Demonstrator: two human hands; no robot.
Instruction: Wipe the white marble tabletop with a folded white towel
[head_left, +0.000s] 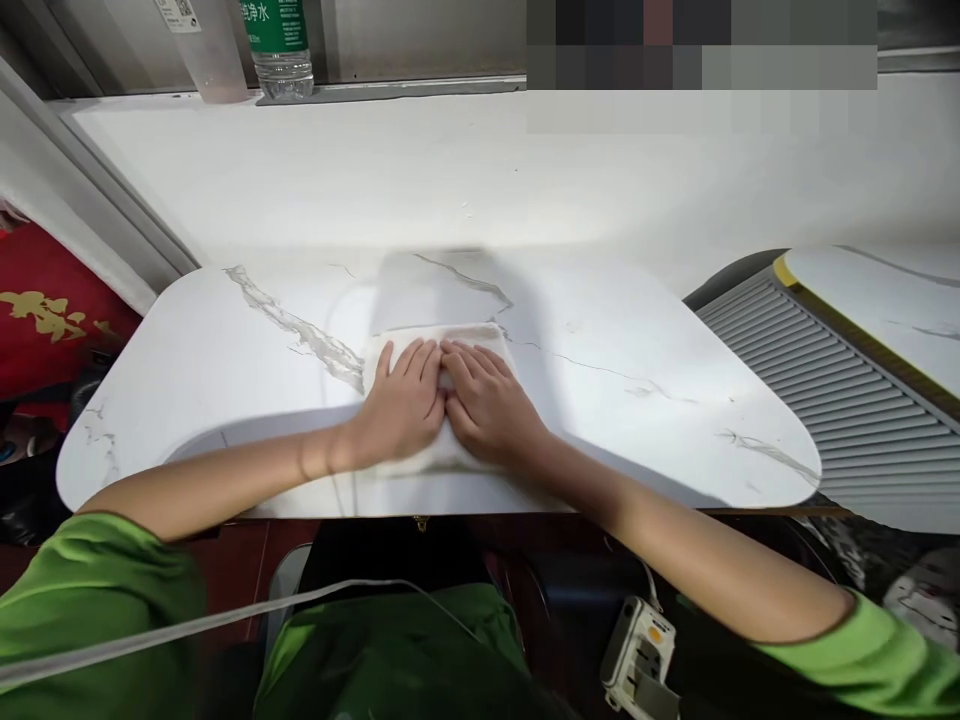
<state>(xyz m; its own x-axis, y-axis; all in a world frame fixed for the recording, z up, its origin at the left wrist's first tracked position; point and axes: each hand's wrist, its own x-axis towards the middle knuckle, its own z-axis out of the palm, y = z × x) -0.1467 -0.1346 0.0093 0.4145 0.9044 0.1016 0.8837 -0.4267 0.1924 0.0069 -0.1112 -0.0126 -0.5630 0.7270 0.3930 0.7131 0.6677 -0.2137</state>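
A white folded cloth [444,456] lies on the white marble-patterned tabletop [630,360], close to its front edge. My left hand [405,400] rests flat on the left part of the cloth, fingers stretched forward and thumb against the other hand. On the right part, my right hand [487,400] presses down palm first, with its fingers pointing away and inward. The two hands touch or nearly touch at the middle. Much of the cloth is covered by them.
A green-labelled water bottle [283,60] and a translucent bottle [214,50] stand on the ledge behind. To the right is a grey ribbed cabinet [840,400]. Below hangs a power strip [641,650]; a white cable [225,620] crosses in front of me.
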